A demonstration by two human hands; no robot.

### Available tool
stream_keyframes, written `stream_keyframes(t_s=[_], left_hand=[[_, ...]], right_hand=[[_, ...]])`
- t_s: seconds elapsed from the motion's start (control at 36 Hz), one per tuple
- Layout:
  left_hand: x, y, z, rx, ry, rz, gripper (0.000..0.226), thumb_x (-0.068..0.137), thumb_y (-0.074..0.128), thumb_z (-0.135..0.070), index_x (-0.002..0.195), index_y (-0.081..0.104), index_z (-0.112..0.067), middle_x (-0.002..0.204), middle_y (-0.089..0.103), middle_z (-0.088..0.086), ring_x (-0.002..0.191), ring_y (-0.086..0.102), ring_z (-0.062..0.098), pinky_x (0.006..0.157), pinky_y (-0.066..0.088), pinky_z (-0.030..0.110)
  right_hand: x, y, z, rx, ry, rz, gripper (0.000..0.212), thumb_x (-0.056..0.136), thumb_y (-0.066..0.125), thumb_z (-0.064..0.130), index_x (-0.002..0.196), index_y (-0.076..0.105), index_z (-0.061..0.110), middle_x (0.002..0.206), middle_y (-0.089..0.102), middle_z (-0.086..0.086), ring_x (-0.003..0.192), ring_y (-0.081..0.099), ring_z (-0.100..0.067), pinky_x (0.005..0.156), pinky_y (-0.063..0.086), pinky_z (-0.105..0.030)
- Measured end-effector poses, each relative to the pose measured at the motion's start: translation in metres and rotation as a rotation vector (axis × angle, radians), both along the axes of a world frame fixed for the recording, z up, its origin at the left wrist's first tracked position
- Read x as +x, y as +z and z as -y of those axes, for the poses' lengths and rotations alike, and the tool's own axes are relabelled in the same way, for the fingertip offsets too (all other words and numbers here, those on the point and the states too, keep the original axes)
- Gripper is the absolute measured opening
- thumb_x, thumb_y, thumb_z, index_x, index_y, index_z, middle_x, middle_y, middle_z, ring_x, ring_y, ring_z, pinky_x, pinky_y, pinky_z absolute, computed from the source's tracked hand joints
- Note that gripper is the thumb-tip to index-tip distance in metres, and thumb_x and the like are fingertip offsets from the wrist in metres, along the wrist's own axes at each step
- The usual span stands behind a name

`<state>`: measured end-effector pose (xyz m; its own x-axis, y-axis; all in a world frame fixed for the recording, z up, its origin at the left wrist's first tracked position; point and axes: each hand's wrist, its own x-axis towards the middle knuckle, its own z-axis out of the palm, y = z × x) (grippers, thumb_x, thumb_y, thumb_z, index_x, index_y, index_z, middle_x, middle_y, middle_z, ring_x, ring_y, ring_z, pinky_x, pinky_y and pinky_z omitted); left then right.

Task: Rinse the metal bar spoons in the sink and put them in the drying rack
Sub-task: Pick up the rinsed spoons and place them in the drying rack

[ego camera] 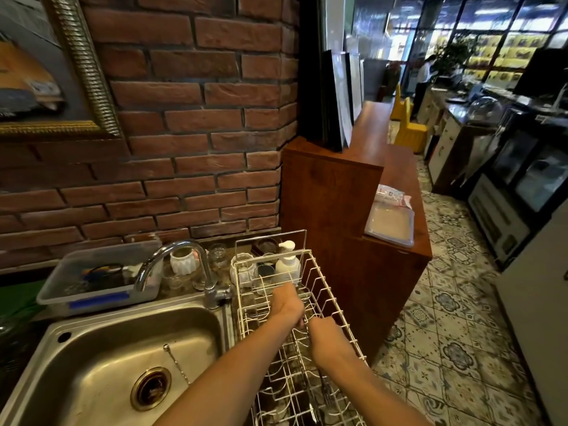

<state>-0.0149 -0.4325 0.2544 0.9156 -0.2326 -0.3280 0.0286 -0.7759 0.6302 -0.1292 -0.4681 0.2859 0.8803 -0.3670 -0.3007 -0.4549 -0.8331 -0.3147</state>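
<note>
A white wire drying rack stands to the right of the steel sink. Both my hands are down inside it, close together. My left hand has its back to the camera and its fingers curl down between the wires. My right hand is just to the right and nearer, also curled. What the fingers hold is hidden. A thin dark metal utensil lies in the rack below my right wrist. One twisted metal bar spoon lies in the sink basin near the drain.
The chrome tap arches over the sink's back edge. A plastic tub sits at the back left. Glasses, a white cup and a pump bottle stand behind the rack. A wooden cabinet rises to the right, with tiled floor beyond.
</note>
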Motion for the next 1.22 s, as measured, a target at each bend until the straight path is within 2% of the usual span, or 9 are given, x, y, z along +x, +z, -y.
stream_keyframes(t_s=[0.17,0.42,0.67,0.75,0.94,1.0,1.08,1.14,1.22], left_hand=[[0.005,-0.005,0.0,0.011,-0.008,0.009,0.025,0.082,0.073,0.001,0.105,0.07,-0.008,0.104,0.07,0.01,0.084,0.072,0.02,0.068,0.063,0.033],[-0.003,-0.003,-0.006,-0.028,-0.007,0.009,0.021,0.081,0.074,0.005,0.101,0.071,-0.002,0.096,0.074,0.011,0.076,0.074,0.018,0.064,0.063,0.031],[-0.006,0.016,-0.016,-0.064,0.006,-0.038,0.02,0.086,0.068,0.008,0.105,0.069,0.001,0.095,0.073,0.013,0.057,0.071,0.015,0.041,0.056,0.023],[-0.006,0.027,-0.018,-0.09,0.024,-0.056,0.016,0.086,0.07,0.006,0.102,0.069,0.004,0.088,0.074,0.015,0.065,0.076,0.02,0.057,0.063,0.034],[0.015,0.066,-0.043,-0.262,0.106,-0.075,0.016,0.082,0.071,0.008,0.098,0.072,0.007,0.088,0.072,0.016,0.071,0.076,0.028,0.063,0.064,0.039],[0.024,0.076,-0.058,-0.318,0.134,-0.071,0.016,0.081,0.07,0.01,0.097,0.073,0.008,0.094,0.073,0.02,0.075,0.076,0.031,0.067,0.064,0.043],[0.04,0.086,-0.089,-0.396,0.206,-0.057,0.012,0.083,0.071,0.005,0.093,0.074,0.007,0.088,0.075,0.021,0.075,0.076,0.027,0.07,0.064,0.041],[0.05,0.086,-0.115,-0.404,0.243,-0.045,0.009,0.085,0.069,0.001,0.089,0.076,0.006,0.076,0.074,0.015,0.06,0.074,0.019,0.064,0.064,0.034],[0.064,0.078,-0.154,-0.428,0.314,-0.032,0.014,0.085,0.066,0.001,0.073,0.074,0.004,0.064,0.069,0.013,0.063,0.068,0.023,0.075,0.063,0.04]], right_hand=[[0.0,-0.004,-0.001,-0.028,0.018,-0.016,0.04,0.09,0.06,-0.002,0.127,0.055,0.013,0.121,0.06,-0.01,0.107,0.064,-0.027,0.087,0.053,-0.035],[-0.002,-0.002,-0.004,-0.023,0.031,-0.052,0.049,0.09,0.055,-0.009,0.134,0.053,0.011,0.125,0.06,-0.012,0.11,0.064,-0.027,0.089,0.053,-0.031],[-0.002,0.003,-0.007,-0.045,0.035,-0.086,0.039,0.093,0.053,-0.006,0.129,0.055,0.01,0.124,0.059,-0.01,0.103,0.061,-0.022,0.085,0.049,-0.027],[-0.004,0.005,-0.009,-0.071,0.027,-0.092,0.022,0.093,0.051,-0.006,0.104,0.059,0.012,0.111,0.055,-0.008,0.102,0.06,-0.023,0.085,0.048,-0.031],[-0.007,0.017,-0.014,-0.038,-0.008,-0.069,0.025,0.095,0.052,0.004,0.118,0.059,0.009,0.125,0.057,-0.012,0.109,0.062,-0.026,0.091,0.053,-0.032],[-0.01,0.022,-0.016,-0.045,0.005,-0.041,0.01,0.096,0.052,0.008,0.095,0.057,0.017,0.124,0.056,-0.012,0.107,0.062,-0.025,0.081,0.048,-0.027],[-0.004,0.026,-0.017,-0.057,0.04,-0.005,0.034,0.097,0.054,0.016,0.068,0.037,0.023,0.115,0.063,-0.013,0.09,0.06,-0.023,0.072,0.042,-0.025],[0.003,0.035,-0.026,-0.056,0.06,0.02,0.02,0.096,0.056,0.021,0.079,0.057,0.013,0.102,0.07,-0.015,0.083,0.067,-0.024,0.078,0.055,-0.031],[0.02,0.04,-0.043,-0.032,0.082,0.102,0.019,0.094,0.055,0.018,0.085,0.066,0.005,0.084,0.072,-0.011,0.075,0.071,-0.022,0.073,0.061,-0.036]])
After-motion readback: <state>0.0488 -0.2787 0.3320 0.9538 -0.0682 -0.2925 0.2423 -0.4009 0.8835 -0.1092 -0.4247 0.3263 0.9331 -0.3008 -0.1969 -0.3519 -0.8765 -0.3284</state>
